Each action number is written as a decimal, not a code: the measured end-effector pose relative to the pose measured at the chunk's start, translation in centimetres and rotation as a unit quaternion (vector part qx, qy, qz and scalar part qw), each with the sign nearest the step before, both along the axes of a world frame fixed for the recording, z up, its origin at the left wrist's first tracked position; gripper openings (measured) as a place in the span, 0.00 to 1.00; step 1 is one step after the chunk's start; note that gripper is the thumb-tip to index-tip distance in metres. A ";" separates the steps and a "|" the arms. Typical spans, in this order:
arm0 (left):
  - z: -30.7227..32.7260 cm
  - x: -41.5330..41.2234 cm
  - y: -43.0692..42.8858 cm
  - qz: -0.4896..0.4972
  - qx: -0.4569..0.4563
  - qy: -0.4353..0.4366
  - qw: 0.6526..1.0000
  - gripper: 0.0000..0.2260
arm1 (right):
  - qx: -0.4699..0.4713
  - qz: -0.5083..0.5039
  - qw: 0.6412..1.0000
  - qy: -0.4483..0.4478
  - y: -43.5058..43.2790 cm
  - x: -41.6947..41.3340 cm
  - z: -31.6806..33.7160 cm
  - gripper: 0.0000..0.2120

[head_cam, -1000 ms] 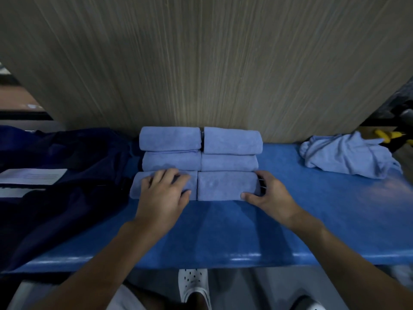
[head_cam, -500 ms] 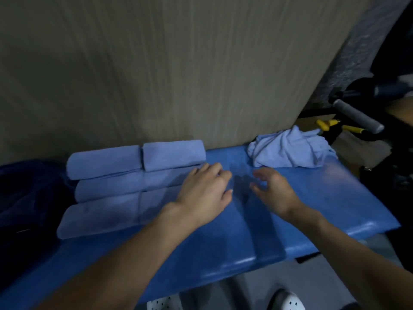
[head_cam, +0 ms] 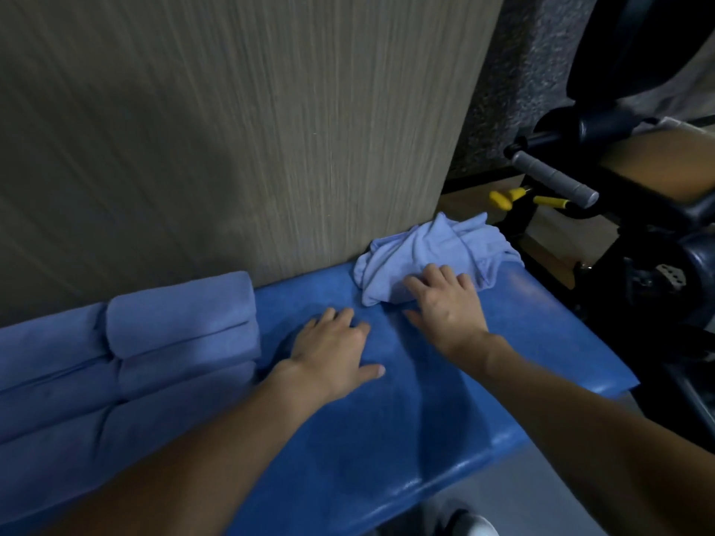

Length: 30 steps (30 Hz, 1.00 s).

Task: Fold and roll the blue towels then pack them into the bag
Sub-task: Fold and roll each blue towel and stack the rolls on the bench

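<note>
Several rolled blue towels [head_cam: 178,326] lie stacked in rows at the left of the blue bench [head_cam: 406,431], against the wooden panel. A crumpled light-blue towel [head_cam: 433,253] lies loose at the bench's far right corner. My right hand [head_cam: 449,303] lies on the near edge of that crumpled towel, fingers spread over the cloth. My left hand [head_cam: 332,350] hovers flat just above the bench between the rolls and the loose towel, holding nothing. The bag is out of view.
A tall wooden panel [head_cam: 232,129] stands along the back of the bench. To the right stands black gym equipment with a grey-grip handle [head_cam: 553,177] and yellow-handled parts [head_cam: 507,197]. The bench's right end drops off beyond the loose towel. A shoe [head_cam: 464,524] shows below.
Both hands left the rolled towels and moved right along the bench. My right hand has reached the crumpled towel and touches it. The view has swung right, so the dark bag is gone.
</note>
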<state>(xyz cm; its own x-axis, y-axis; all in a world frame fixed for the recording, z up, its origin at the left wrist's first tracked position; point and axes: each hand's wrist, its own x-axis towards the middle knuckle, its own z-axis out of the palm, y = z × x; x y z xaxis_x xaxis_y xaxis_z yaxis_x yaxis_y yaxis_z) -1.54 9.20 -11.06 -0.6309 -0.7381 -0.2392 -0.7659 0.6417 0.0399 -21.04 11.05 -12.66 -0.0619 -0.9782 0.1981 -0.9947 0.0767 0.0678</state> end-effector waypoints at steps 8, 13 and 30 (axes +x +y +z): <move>-0.5 0.0 0.1 0.009 -0.005 0.030 1.000 0.32 | -0.136 0.009 0.982 -0.134 0.4 -1.1 -0.1 0.07; 0.0 -0.5 -0.3 0.059 0.018 0.130 0.990 0.29 | -0.115 0.005 0.966 -0.232 3.9 -2.8 0.3 0.07; 1.9 -3.6 -0.9 0.127 -0.012 0.491 0.862 0.03 | -0.046 -0.212 0.920 -0.328 1.8 -5.7 0.9 0.05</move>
